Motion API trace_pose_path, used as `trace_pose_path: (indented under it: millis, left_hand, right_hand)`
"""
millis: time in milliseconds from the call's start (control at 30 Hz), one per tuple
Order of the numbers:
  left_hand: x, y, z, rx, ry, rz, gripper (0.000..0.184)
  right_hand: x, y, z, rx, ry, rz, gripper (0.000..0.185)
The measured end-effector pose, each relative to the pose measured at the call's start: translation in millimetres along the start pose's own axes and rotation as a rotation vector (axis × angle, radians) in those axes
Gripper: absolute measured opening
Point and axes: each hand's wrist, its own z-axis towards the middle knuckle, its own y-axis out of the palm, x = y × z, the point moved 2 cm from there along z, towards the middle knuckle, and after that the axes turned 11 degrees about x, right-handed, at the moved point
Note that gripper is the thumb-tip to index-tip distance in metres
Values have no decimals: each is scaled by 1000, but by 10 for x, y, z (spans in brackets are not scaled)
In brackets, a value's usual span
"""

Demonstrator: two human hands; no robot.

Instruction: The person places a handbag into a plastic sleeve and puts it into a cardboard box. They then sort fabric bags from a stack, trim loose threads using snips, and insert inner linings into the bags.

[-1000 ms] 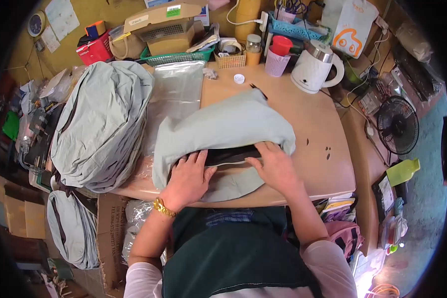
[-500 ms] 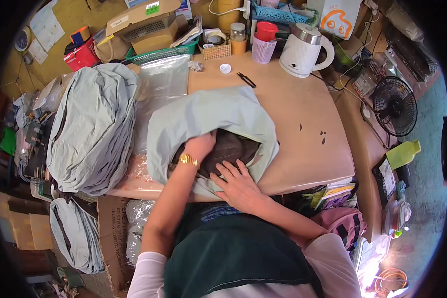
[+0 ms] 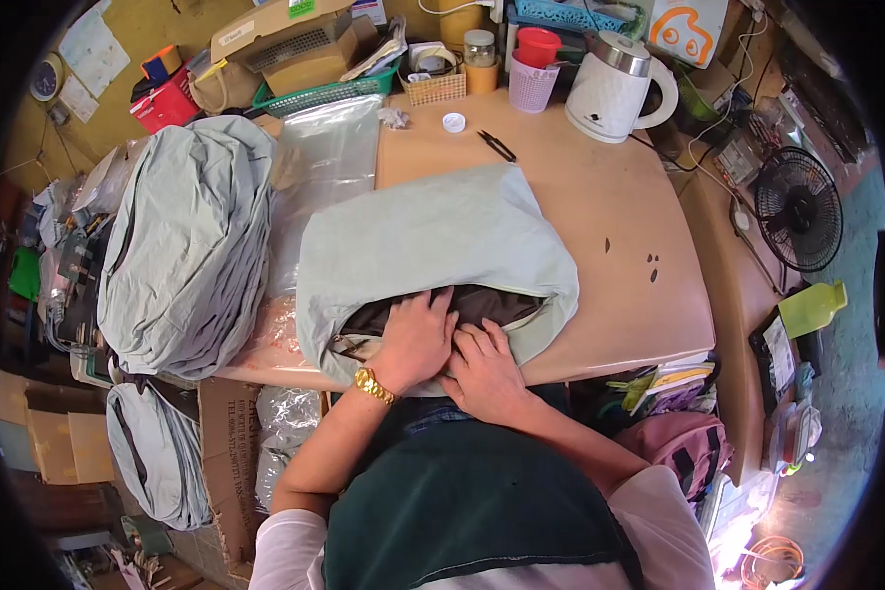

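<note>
A light grey fabric cover (image 3: 423, 221), bulging and with a long slit-like opening, lies on the table in front of me. Dark brown fabric (image 3: 487, 303) shows inside the slit. My left hand (image 3: 415, 339), with a gold watch at its wrist, reaches over the near lip, its fingers extended onto the dark fabric. Beside it, my right hand (image 3: 487, 369) rests on the near lip, fingers loosely apart; its thumb is partly hidden near the left hand. Whether any cloth is pinched underneath is not visible.
A pile of similar grey covers (image 3: 187, 246) stands to the left, beside clear plastic sheets (image 3: 329, 147). Thread snips (image 3: 497, 147) and a white lid (image 3: 453, 123) lie behind the cover. A white kettle (image 3: 610, 93) stands at the back; a black fan (image 3: 798, 208) is at right.
My left hand has come out from deep inside the cover and moved right, beside my right hand. The opening has narrowed to a slit and the cover lies flatter and wider.
</note>
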Motion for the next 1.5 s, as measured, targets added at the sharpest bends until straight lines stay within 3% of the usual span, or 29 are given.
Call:
trace_pose_path:
  millis: [67,200,267,400,467,500,567,600,667,700,767,800,867,933,1000,1067,1100,1167,1233,1267,1300,1367,1467,1500]
  left_hand:
    - [1,110,-76,161,168,236,39]
    - [80,58,-26,289,216,322,41]
    - [133,36,171,-130,-35,49,42]
    - [-154,474,530,-223,-78,-66,39]
    - [-335,586,715,107,159,123,37]
    - [-405,706,796,106,162,123,37]
    - [-476,814,895,442,167,95,36]
    - [-430,758,891,439,169,95,36]
    - [-257,547,857,2,116,149,33]
    - [-173,426,760,-66,141,121,34]
    - [49,61,424,-185,285,152,34]
    - [190,-174,222,-244,403,211,34]
    - [441,-592,-155,-2,290,-294,32]
    - [558,-997,-351,-116,127,-420,28]
    - [583,-1470,-532,182,154,-353,27]
    - [675,-1904,-771,670,196,-322,22]
    - [592,-2033,-849,941,456,-295,20]
    - [822,-2243,-868,1633,561,-445,17]
    - [893,-2469,-903,1666,765,-466,32]
    - [991,-2565,-875,1368,779,-411,30]
    - [994,-2597,-878,1295,769,-366,31]
    - [959,-2602,-888,1316,769,-321,32]
    - [892,-2606,-927,1363,760,-300,36]
    - [873,-2607,-932,1369,755,-299,38]
  right_hand:
    - [-2,9,-42,-77,-3,-81,50]
    - [-24,37,-85,-65,28,-83,52]
    - [-40,40,-84,-135,35,-117,55]
    - [-72,-47,2,-157,53,-26,52]
    - [-71,-33,-10,-152,46,-48,58]
    - [-67,-32,-5,-150,49,-50,58]
    - [-57,-40,11,-112,37,-43,57]
    - [-49,-60,25,-110,40,-43,57]
    - [-16,-135,74,-74,24,48,51]
    - [53,-156,96,-72,18,49,51]
    - [288,-220,136,40,272,323,46]
    - [334,-306,172,163,162,142,38]
    - [352,-452,295,210,221,-20,32]
    - [542,-448,324,218,247,8,29]
    - [665,-461,358,222,260,38,26]
    - [666,-476,392,336,332,124,26]
    - [577,-524,436,361,243,31,26]
    - [406,-500,476,318,216,35,24]
    - [311,-427,438,186,231,36,27]
    - [297,-368,420,177,208,36,27]
    - [294,-293,400,137,164,-21,33]
    - [375,-147,357,-32,164,-157,54]
    - [548,-78,372,-182,321,-215,59]
    - [624,-68,367,-120,312,-201,61]
